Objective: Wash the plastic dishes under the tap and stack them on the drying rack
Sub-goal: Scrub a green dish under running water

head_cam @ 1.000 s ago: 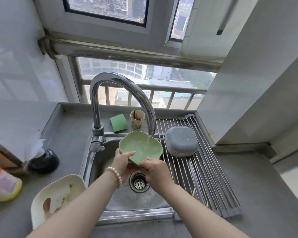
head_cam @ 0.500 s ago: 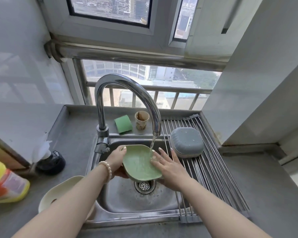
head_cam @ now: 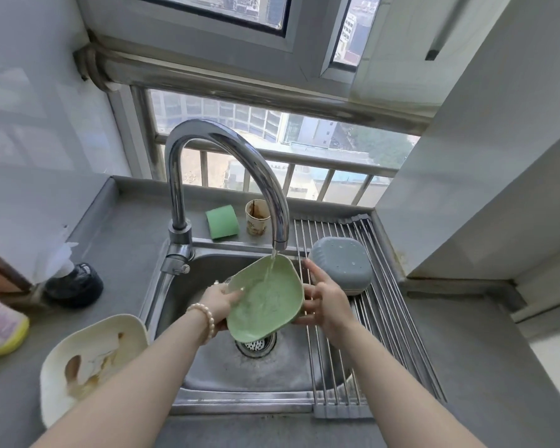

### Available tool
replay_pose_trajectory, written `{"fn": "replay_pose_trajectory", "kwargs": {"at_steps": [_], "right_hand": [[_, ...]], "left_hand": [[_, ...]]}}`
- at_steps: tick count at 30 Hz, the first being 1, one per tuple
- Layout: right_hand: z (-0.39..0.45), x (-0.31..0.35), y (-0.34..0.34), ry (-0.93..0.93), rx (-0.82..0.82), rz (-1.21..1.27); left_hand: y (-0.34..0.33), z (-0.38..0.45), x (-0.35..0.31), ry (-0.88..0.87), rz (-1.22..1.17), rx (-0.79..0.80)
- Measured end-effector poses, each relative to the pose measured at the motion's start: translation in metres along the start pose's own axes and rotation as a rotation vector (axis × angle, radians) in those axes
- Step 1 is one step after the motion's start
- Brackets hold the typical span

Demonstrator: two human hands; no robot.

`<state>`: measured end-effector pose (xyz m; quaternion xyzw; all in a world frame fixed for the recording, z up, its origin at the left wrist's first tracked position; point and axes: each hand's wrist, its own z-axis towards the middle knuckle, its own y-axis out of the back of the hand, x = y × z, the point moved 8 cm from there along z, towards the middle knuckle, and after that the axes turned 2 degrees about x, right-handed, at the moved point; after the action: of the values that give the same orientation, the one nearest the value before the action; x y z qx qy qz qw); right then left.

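Over sink [head_cam: 207, 367], green dish [head_cam: 265, 302] tilted leftward

Home kitchen, high-rise flat: steel sink [head_cam: 207, 376] with gooseneck tap [head_cam: 214, 147], roll-up drying rack [head_cam: 385, 334], sponge [head_cam: 222, 221], grey counter [head_cam: 466, 367], barred window [head_cam: 272, 124] overlooking tower blocks.

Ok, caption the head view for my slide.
Both hands tilt a green dish under the running tap; a grey dish dries nearby.

A green sponge [head_cam: 222, 221] and stained paper cup [head_cam: 257, 217] sit side by side behind the sink.
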<state>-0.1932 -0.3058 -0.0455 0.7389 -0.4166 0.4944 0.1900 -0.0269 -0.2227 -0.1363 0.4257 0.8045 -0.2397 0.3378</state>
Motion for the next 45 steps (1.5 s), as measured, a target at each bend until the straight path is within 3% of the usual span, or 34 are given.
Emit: {"fn": "replay_pose_trajectory", "kwargs": {"at_steps": [3, 7, 9, 14, 18, 22, 24, 31, 36, 41, 45], "right_hand": [[0.000, -0.013, 0.003, -0.060, -0.026, -0.160], [0.003, -0.028, 0.006, 0.030, -0.144, -0.515], [0.005, -0.040, 0.012, -0.003, -0.226, -0.508], [0.012, -0.076, -0.002, -0.162, -0.307, -0.180], [0.004, -0.082, -0.018, -0.337, -0.229, -0.125], [0.001, -0.064, -0.010, -0.429, -0.148, -0.287], [0.001, -0.047, -0.005, -0.412, -0.146, -0.367], [0.000, -0.005, 0.003, -0.173, -0.149, -0.624], [-0.002, -0.017, 0.015, -0.040, -0.209, -0.456], [0.001, -0.076, -0.009, -0.228, -0.217, -0.009], [0.001, -0.092, -0.030, -0.307, -0.198, 0.210]], "left_hand": [[-0.009, -0.004, 0.011, -0.017, -0.020, -0.022], [-0.005, -0.005, 0.003, -0.138, -0.087, -0.092], [-0.006, -0.009, -0.012, -0.225, -0.002, -0.074], [-0.004, -0.018, -0.054, -0.359, 0.327, -0.052], [0.013, -0.025, -0.068, -0.275, 0.732, -0.169], [0.021, -0.033, -0.041, 0.020, 0.616, -0.051], [0.019, -0.035, -0.027, 0.095, 0.669, 0.033], [0.007, -0.026, -0.018, -0.046, 0.673, 0.051], [0.009, -0.024, -0.053, -0.333, 0.557, -0.045], [-0.001, -0.030, -0.082, -0.460, 0.503, -0.023], [-0.003, -0.026, -0.091, -0.425, 0.570, -0.110]]}}
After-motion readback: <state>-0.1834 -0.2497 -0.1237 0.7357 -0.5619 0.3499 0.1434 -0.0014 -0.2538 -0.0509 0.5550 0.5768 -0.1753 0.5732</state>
